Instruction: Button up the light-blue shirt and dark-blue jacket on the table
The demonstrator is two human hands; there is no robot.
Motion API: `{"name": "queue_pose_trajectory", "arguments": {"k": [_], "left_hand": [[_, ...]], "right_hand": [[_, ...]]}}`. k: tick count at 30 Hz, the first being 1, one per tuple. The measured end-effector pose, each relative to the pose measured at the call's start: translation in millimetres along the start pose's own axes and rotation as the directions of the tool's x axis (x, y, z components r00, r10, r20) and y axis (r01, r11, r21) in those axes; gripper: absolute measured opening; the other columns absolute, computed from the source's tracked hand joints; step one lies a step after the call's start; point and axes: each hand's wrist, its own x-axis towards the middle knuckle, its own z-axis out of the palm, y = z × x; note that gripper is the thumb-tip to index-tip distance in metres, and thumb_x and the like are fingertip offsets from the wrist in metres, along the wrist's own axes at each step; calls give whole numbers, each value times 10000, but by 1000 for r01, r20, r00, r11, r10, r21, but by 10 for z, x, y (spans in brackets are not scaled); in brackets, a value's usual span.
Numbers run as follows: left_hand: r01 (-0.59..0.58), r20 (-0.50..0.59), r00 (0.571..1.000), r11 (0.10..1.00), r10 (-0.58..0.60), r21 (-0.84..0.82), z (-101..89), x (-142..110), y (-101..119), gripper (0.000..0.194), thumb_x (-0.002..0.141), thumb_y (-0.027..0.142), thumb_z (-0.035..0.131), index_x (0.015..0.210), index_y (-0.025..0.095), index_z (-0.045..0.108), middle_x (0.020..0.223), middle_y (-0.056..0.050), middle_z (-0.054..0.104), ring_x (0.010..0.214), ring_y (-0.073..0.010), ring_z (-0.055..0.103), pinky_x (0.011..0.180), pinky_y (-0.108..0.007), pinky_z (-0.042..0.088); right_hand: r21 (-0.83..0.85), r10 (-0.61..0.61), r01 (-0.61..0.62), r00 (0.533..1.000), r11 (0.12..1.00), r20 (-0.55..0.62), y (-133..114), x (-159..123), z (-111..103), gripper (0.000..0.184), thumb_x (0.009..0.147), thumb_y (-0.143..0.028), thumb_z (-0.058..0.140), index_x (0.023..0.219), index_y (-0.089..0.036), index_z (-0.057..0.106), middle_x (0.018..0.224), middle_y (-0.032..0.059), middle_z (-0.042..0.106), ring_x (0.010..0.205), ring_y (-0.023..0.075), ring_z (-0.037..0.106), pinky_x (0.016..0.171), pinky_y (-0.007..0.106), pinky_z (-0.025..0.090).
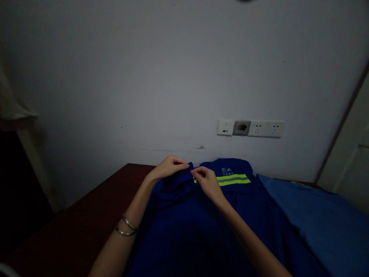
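A dark blue work jacket (181, 231) with a yellow-green and grey reflective stripe and small white printing lies spread out before me. My left hand (170, 167) pinches a raised edge of its cloth near the far end, thumb and fingers together. Just to the right, the fingertips of my right hand (206, 179) are pinched at the same piece of cloth, close beside the left ones. Exactly what lies between the right fingertips is too small to make out. Two silver bangles (127, 227) circle my left wrist.
The jacket lies on a dark red-brown table (87, 216) against a pale wall (162, 73). A lighter blue cloth (327, 220) lies at the right. Sockets (265, 129) are set in the wall above the table. A whitish door (360, 144) stands at the far right.
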Motion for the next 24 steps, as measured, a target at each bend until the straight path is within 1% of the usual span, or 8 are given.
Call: {"name": "queue_pose_trajectory", "arguments": {"k": [3, 6, 8, 11, 14, 18, 21, 24], "left_hand": [[-17, 13, 1000, 1000, 17, 20, 11, -1, 7, 345, 738, 432, 554, 739, 116, 691, 580, 10, 550, 540, -84, 405, 502, -200, 283], [-12, 21, 1000, 1000, 12, -1, 29, -2, 20, 348, 742, 441, 553, 751, 119, 687, 594, 8, 554, 546, -87, 418, 504, -198, 293], [9, 0, 1000, 1000, -9, -29, 41, -4, 31, 402, 756, 484, 524, 741, 112, 677, 586, 8, 543, 530, -82, 413, 494, -196, 290], [54, -49, 997, 994, -59, -96, 54, -2, 41, 491, 780, 544, 456, 732, 101, 660, 588, 2, 541, 513, -77, 417, 492, -194, 296], [86, -102, 990, 987, -101, -136, 58, 3, 31, 467, 756, 534, 501, 697, 96, 653, 563, 5, 533, 495, -70, 414, 479, -189, 287], [126, -131, 979, 973, -153, -195, 51, 3, 7, 359, 720, 438, 586, 653, 93, 658, 503, 12, 525, 454, -64, 409, 450, -188, 281], [178, -97, 971, 931, -219, -318, 45, -1, -1, 208, 655, 281, 658, 762, 104, 690, 610, -24, 629, 523, -92, 515, 509, -203, 382], [227, -62, 961, 899, -268, -374, 41, -5, -12, 196, 606, 196, 681, 782, 113, 701, 688, -52, 675, 575, -112, 567, 559, -223, 438]], "right_hand": [[-8, -32, 32, 999, 999, -12, 20, 6, 10, 207, 677, -352, 575, 673, -150, 620, 645, 36, 624, 624, 169, 557, 614, 283, 426], [-27, -80, 78, 993, 997, -82, 58, 8, 21, 207, 688, -362, 586, 690, -157, 619, 707, 49, 635, 686, 183, 575, 659, 298, 445], [-26, -114, 112, 987, 993, -110, 80, 3, 25, 216, 705, -372, 585, 720, -159, 617, 755, 59, 640, 727, 188, 583, 681, 299, 451], [-10, -145, 144, 986, 989, -80, 95, -12, 28, 226, 749, -380, 556, 758, -162, 612, 779, 60, 647, 739, 184, 588, 689, 290, 453], [-8, -171, 170, 983, 985, -70, 97, -29, 30, 220, 769, -373, 541, 765, -164, 612, 778, 57, 652, 735, 182, 591, 696, 289, 451], [4, -189, 190, 979, 982, -73, 92, -47, 31, 215, 766, -365, 550, 765, -162, 623, 767, 54, 657, 729, 183, 597, 695, 288, 453], [11, -186, 188, 980, 982, -77, 76, -61, 31, 217, 751, -372, 568, 751, -165, 633, 751, 50, 661, 719, 184, 599, 696, 292, 459], [47, -176, 180, 981, 983, -77, 54, -73, 36, 211, 743, -372, 580, 747, -168, 634, 752, 51, 661, 722, 183, 602, 697, 294, 469]]}}
